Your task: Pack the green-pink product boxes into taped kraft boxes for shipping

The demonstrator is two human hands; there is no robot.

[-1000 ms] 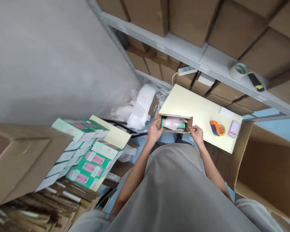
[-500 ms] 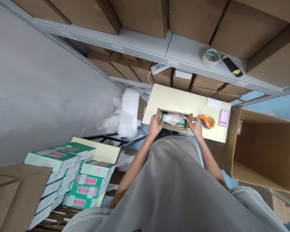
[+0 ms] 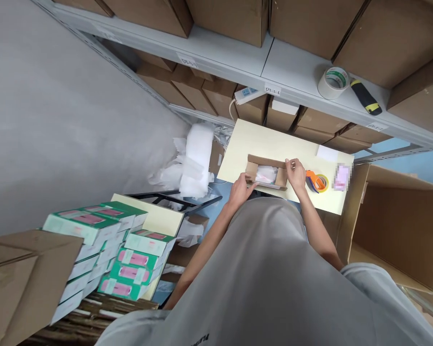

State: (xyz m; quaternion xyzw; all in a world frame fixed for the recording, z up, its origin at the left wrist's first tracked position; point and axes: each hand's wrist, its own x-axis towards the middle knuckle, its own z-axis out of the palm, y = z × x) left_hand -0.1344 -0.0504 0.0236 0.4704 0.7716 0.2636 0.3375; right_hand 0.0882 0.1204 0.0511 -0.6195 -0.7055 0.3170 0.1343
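Observation:
A small brown cardboard box (image 3: 253, 168) lies open on a pale yellow table (image 3: 274, 144), with white wrapping (image 3: 266, 174) showing inside it. My left hand (image 3: 241, 191) rests at the box's near left corner, fingers curled against its front flap. My right hand (image 3: 296, 174) pinches the box's right side flap near the top edge. An orange tape dispenser (image 3: 315, 181) sits just right of my right hand.
A large open carton (image 3: 397, 226) stands at the right. Stacked green and pink product boxes (image 3: 111, 240) sit at the lower left, with white foam wrap (image 3: 195, 163) beyond them. A shelf above carries brown cartons, a tape roll (image 3: 334, 82) and a black-yellow cutter (image 3: 366, 96).
The box flaps have come up around the contents and the green item inside is now covered. My right hand moved up onto the right flap; my left hand dropped to the front corner.

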